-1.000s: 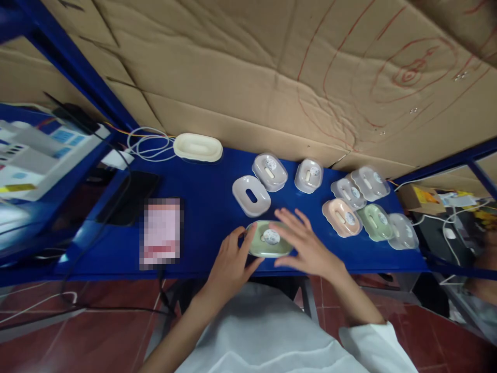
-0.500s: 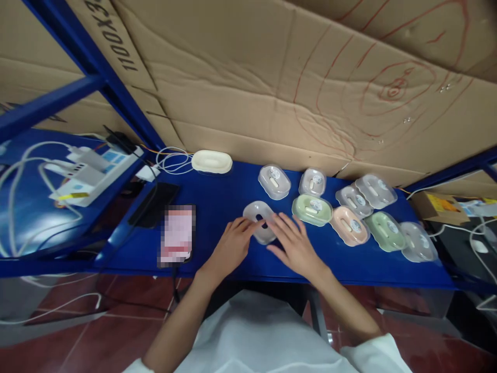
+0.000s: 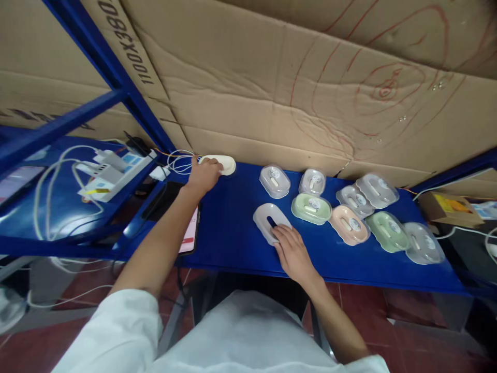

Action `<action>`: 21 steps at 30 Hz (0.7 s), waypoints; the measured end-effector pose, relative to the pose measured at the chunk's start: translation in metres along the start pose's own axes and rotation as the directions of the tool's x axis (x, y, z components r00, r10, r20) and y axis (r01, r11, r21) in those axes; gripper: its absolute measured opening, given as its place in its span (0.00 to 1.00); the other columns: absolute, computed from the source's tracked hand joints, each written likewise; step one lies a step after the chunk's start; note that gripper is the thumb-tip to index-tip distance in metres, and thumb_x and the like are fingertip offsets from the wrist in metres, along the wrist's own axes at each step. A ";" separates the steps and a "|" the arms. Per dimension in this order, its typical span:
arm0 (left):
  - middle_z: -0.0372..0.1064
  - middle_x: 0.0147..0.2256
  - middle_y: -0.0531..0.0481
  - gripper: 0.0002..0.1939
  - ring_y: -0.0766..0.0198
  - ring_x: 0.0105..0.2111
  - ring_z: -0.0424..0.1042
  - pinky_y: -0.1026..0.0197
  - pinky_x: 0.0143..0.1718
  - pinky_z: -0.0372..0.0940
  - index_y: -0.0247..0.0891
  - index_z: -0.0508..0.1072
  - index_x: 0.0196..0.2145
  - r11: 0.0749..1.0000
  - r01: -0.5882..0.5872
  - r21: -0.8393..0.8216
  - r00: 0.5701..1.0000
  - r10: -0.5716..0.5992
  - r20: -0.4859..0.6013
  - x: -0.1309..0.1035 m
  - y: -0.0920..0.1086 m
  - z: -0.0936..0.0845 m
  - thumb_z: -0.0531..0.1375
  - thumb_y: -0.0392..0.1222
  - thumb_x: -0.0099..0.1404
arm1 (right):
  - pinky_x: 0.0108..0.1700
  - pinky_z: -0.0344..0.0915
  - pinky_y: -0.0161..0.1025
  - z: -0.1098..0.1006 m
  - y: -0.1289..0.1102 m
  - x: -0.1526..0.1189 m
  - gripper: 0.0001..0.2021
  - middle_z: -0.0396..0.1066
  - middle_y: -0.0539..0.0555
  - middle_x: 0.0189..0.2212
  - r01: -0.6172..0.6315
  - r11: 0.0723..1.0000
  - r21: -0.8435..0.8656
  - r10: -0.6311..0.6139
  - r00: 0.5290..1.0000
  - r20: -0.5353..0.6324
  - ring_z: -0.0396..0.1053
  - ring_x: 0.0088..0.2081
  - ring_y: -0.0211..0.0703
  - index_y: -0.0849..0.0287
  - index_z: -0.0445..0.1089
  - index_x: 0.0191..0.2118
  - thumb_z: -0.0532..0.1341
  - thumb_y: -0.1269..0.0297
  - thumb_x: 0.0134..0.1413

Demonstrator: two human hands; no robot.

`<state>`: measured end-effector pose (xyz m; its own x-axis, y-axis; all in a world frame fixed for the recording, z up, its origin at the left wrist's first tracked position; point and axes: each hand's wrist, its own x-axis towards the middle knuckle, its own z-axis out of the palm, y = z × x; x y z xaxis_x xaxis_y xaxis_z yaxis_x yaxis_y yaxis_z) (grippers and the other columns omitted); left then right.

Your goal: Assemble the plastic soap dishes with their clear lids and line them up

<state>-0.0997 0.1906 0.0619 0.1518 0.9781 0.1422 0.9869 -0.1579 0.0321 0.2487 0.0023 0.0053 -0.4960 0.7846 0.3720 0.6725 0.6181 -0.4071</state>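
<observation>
My left hand [image 3: 205,175] reaches to the cream oval dish [image 3: 228,165] at the back left, its fingers bent over the dish's left part. Whether they grip it is hard to make out. On the blue table [image 3: 229,233], a pale grey oval tray [image 3: 262,220] with a dark slot lies in front of me. My right hand [image 3: 291,248] rests its fingertips on the tray's right side, fingers close together around the edge. Behind it sit a lidded grey dish [image 3: 275,182] and a lidded green dish [image 3: 311,208].
More lidded dishes stand to the right, among them a peach one [image 3: 349,225]. A phone [image 3: 189,233] lies under my left forearm. At the left are a power strip [image 3: 112,176] and white cables. Cardboard [image 3: 240,77] walls the back.
My left hand has left the grey tray and moved back and left to the cream dish. My right hand has closed on the tray's right side. The view has shifted slightly.
</observation>
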 end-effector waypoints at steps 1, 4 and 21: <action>0.76 0.56 0.34 0.17 0.39 0.60 0.71 0.28 0.68 0.49 0.36 0.79 0.53 1.000 -0.013 0.000 1.000 0.013 -0.002 -0.002 0.000 -0.001 0.55 0.33 0.72 | 0.72 0.60 0.61 -0.001 0.004 -0.005 0.21 0.72 0.61 0.64 -0.033 0.999 0.040 0.034 0.999 -0.030 0.66 0.68 0.53 0.56 0.65 0.70 0.52 0.65 0.77; 0.77 0.54 0.36 0.16 0.41 0.59 0.73 0.34 0.68 0.53 0.38 0.80 0.50 0.998 -0.064 0.001 0.998 0.064 -0.005 -0.022 0.011 -0.002 0.54 0.34 0.74 | 0.71 0.63 0.60 -0.005 0.016 -0.014 0.22 0.70 0.60 0.65 -0.107 0.981 0.159 0.126 0.985 -0.114 0.66 0.68 0.53 0.53 0.64 0.70 0.51 0.64 0.78; 0.71 0.64 0.41 0.26 0.50 0.63 0.72 0.45 0.65 0.67 0.49 0.71 0.65 0.851 -0.453 -0.265 0.884 0.392 -0.254 -0.187 0.145 0.040 0.56 0.29 0.74 | 0.73 0.58 0.64 -0.004 0.017 -0.020 0.20 0.73 0.57 0.63 -0.149 0.977 0.150 0.173 0.971 -0.163 0.61 0.71 0.53 0.51 0.68 0.66 0.51 0.68 0.77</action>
<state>0.0171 -0.0097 0.0001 0.5077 0.7686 0.3891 0.7567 -0.6138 0.2251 0.2724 -0.0036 -0.0056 -0.2758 0.8614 0.4266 0.6488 0.4943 -0.5785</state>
